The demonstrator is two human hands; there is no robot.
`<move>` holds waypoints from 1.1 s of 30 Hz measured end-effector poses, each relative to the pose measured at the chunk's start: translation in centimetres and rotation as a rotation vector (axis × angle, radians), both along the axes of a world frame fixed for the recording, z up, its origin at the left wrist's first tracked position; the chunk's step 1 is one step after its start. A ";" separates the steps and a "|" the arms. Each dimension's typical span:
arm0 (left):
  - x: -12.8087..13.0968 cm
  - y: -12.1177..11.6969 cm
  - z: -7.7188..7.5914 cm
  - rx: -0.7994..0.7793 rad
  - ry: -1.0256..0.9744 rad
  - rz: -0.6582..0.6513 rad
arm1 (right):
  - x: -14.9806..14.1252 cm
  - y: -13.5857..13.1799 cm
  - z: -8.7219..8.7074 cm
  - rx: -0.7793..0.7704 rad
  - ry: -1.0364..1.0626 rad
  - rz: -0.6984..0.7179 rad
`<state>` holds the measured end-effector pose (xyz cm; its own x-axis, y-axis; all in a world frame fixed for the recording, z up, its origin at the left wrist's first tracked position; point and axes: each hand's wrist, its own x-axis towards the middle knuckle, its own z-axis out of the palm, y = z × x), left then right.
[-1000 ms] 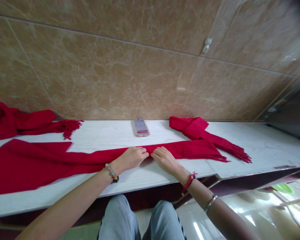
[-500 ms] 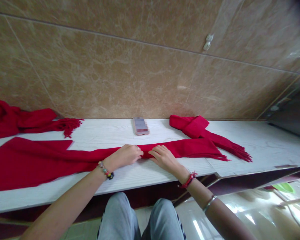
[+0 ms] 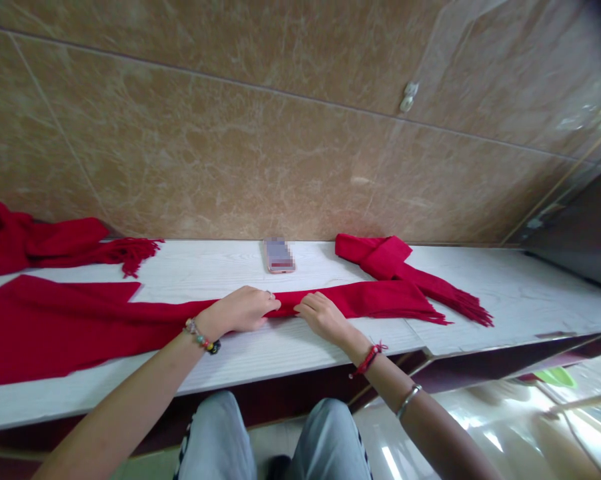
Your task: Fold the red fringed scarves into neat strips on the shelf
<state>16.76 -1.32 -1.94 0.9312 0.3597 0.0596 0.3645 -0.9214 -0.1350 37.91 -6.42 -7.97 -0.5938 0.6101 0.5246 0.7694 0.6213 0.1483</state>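
A long red scarf [image 3: 80, 323] lies stretched across the white tabletop [image 3: 290, 343], wide at the left and folded narrow toward its fringed right end [image 3: 405, 300]. My left hand [image 3: 243, 310] rests on the narrow middle of it, fingers curled and pinching the cloth. My right hand [image 3: 320, 315] sits just to the right, fingers bent and gripping the same folded edge. The two hands are a few centimetres apart.
A second red scarf [image 3: 390, 260] lies folded at the back right, fringe trailing right. A third red scarf [image 3: 55, 241] is heaped at the back left. A pink phone [image 3: 279, 255] lies by the brown tiled wall [image 3: 280, 133]. My knees show below the table's front edge.
Both hands have slid a little to the left along the scarf, staying close together on its folded middle. The view has shifted slightly.
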 end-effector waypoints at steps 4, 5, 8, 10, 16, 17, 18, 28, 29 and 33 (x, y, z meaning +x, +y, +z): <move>0.1 0.1 0.1 0.038 0.001 0.014 | 0.2 0.2 -0.1 -0.001 0.040 0.009; 0.0 0.2 0.1 0.048 0.001 0.018 | 0.3 0.2 -0.1 0.000 0.045 0.011; -0.1 0.6 -0.1 0.045 -0.016 0.026 | 0.4 0.3 -0.3 0.005 0.060 0.014; -0.2 0.9 -0.3 0.024 -0.028 0.037 | 0.5 0.4 -0.5 0.002 0.072 0.012; -0.2 0.8 -0.2 0.020 -0.021 0.037 | 0.5 0.3 -0.4 -0.001 0.116 0.025; -0.2 0.8 -0.2 0.029 -0.021 0.032 | 0.6 0.3 -0.3 0.005 0.124 0.025; -0.2 0.7 -0.1 0.035 -0.020 0.028 | 0.6 0.3 -0.2 0.013 0.133 0.022; -1.2 0.2 0.5 -0.054 -0.028 0.066 | 0.6 0.2 0.1 0.001 0.128 0.005; -1.1 0.1 0.4 -0.041 -0.011 0.075 | 0.4 0.1 0.1 0.002 0.115 0.013; -1.2 -0.4 -0.3 0.008 0.008 0.074 | -0.6 -0.4 0.2 0.002 0.053 0.040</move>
<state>15.57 -1.76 -2.19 0.9026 0.4269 0.0551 0.4302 -0.8909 -0.1459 37.32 -6.80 -7.76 -0.5893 0.5853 0.5569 0.7506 0.6516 0.1094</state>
